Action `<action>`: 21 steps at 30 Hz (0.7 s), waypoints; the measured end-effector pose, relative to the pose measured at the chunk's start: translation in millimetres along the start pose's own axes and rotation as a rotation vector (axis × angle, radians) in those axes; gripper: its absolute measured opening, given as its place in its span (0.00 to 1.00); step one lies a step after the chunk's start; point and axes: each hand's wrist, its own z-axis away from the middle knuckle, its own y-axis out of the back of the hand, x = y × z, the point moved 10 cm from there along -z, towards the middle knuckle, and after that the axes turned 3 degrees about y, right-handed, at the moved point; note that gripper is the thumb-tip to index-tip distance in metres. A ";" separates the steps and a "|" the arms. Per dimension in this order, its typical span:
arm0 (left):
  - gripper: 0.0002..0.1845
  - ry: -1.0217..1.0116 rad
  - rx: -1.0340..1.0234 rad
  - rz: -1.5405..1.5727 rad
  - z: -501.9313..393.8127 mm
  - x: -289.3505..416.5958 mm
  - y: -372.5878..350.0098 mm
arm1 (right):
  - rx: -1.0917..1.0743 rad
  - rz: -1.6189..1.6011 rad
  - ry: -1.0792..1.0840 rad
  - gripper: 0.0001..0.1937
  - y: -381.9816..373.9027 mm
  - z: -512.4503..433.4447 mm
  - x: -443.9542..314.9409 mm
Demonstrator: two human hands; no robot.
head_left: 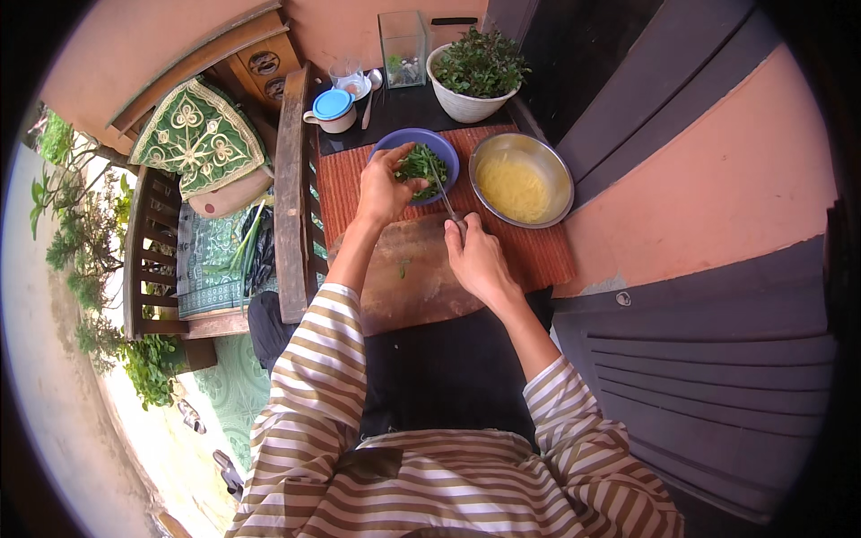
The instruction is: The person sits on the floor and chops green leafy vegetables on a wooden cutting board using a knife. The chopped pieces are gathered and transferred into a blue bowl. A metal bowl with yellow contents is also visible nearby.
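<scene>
My right hand [481,259] grips the handle of a knife [443,186], its blade reaching over a purple-blue bowl [452,149]. Chopped green leaves [424,168] fill much of that bowl. At the bowl's left side is my left hand [385,185], thumb and fingers apart over the greens; no held object shows in it. Below both hands lies a worn wooden cutting board [410,289], with a few green scraps [403,267] on it. To the right of the purple-blue bowl stands a metal bowl [564,178] of pale yellow shreds [514,188].
A striped red-brown mat [343,181] lies under the bowls. Behind stand a lidded mug [333,111], a drinking glass [346,74], a spoon [370,97], a glass tank [402,50] and a potted plant [474,101]. A wooden bench [292,202] at left holds spring onions [252,232].
</scene>
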 end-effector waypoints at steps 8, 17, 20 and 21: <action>0.25 0.008 -0.005 -0.144 -8.7 -16.0 0.6 | 0.068 0.091 -0.017 0.22 3.9 2.8 24.3; 0.22 -0.155 -0.053 -0.350 -4.2 -0.1 3.6 | 0.041 0.054 -0.005 0.21 6.3 13.0 27.4; 0.24 -0.256 -0.090 -0.390 6.2 7.8 2.0 | -0.034 0.004 0.010 0.20 3.6 32.1 28.9; 0.24 -0.301 -0.080 -0.380 14.3 11.7 3.7 | -0.050 0.003 0.007 0.20 1.6 41.2 30.3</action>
